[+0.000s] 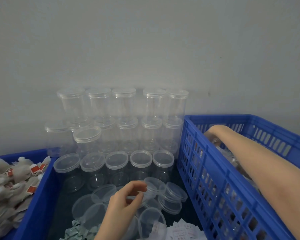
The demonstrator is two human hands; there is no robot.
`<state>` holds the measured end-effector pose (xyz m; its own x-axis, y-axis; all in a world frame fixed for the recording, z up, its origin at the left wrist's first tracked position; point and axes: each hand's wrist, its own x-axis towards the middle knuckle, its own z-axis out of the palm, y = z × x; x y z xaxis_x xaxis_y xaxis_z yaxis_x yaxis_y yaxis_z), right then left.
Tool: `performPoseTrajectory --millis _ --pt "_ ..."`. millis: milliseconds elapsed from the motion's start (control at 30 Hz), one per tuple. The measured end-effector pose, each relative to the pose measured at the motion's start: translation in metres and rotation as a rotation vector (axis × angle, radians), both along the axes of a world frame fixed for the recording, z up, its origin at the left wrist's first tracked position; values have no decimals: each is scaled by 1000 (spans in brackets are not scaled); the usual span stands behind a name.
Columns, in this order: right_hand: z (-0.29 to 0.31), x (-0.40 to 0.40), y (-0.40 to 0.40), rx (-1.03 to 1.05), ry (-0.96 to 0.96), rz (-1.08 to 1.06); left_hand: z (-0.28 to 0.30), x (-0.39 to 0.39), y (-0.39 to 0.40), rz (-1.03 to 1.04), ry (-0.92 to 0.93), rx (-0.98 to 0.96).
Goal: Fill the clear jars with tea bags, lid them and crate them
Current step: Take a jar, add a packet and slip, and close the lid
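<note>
My left hand [125, 201] hovers low over a heap of loose clear lids [171, 194] and pinches the edge of one clear lid [145, 196] between thumb and fingers. My right arm reaches across into the blue slatted crate [206, 170] on the right. My right hand [213, 132] rests down among the jars inside it, fingers hidden behind the crate wall. Empty lidded clear jars [123, 104] stand stacked two high against the wall, with a lower row of jars [117, 161] in front. Tea bags [10, 181] with red tags fill a blue bin at the left.
The tea bag bin's blue rim [42, 186] borders the lid pile on the left, the crate on the right. An open clear jar [151, 220] lies by my left wrist. Green paper packets [76, 231] and white labels [185, 230] lie at the bottom edge.
</note>
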<state>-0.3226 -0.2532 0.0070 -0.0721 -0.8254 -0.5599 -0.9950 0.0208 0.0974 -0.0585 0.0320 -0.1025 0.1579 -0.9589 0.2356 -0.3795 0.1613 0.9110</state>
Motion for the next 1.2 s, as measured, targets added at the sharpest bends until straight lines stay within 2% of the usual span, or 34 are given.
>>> performPoseTrajectory --millis 133,200,333,400,533,600,667,767,867,967,1100,1200 --pt "-3 5 2 -35 140 47 -4 6 1 15 1 9" --pt "-4 6 1 -44 64 89 -4 8 4 24 7 15" --pt "3 2 4 -46 -161 20 -4 11 9 27 11 33" --pt "16 1 3 -228 -253 10 -3 14 12 26 16 25" --pt "55 17 9 -816 -243 90 1 20 17 42 23 19" --pt "66 38 27 -942 -260 184 4 22 20 54 15 9" --pt "66 65 52 -913 -266 314 6 23 21 69 2 -2" --pt "47 104 79 -704 -226 440 9 21 23 82 0 11" --pt "10 124 87 -401 -116 392 9 16 27 84 4 18" --pt "-31 125 81 -318 -40 365 7 13 33 77 2 29" --pt "-86 120 80 -309 -324 253 2 16 40 76 -7 37" --pt "-118 118 86 -431 -552 186 -2 20 43 62 -28 39"
